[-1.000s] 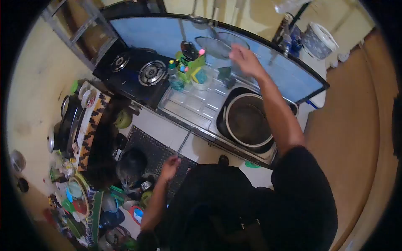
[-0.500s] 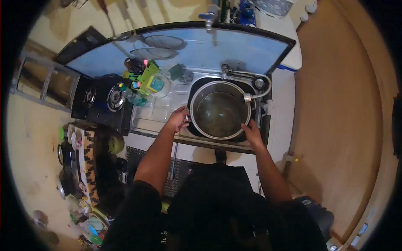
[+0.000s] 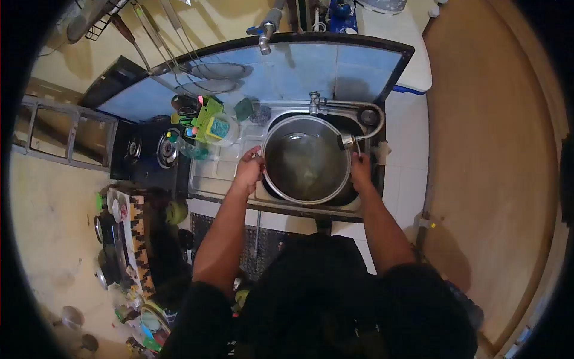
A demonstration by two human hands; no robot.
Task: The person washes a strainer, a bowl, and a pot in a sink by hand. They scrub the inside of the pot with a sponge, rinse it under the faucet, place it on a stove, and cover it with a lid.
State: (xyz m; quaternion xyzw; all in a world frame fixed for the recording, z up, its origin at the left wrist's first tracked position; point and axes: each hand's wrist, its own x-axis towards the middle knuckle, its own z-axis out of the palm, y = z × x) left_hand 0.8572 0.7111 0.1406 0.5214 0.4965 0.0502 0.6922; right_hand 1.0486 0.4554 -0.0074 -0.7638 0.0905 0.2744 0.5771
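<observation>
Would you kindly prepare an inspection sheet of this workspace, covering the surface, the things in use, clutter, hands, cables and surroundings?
Surface: metal sink top, with its ribbed drainboard left of the basin.
Job's things: large pot in the basin, holding cloudy liquid; the faucet head is at its right rim.
Clutter: green caddy, tub with a sponge, and a bottle toward the drainboard's left end.
Hands: left hand at the pot's left side, right hand at its right; exact grip unclear.
Cables: nothing seen that is clearly a cable.
Surroundings: stove at left; strainers hanging before the blue backsplash.
</observation>
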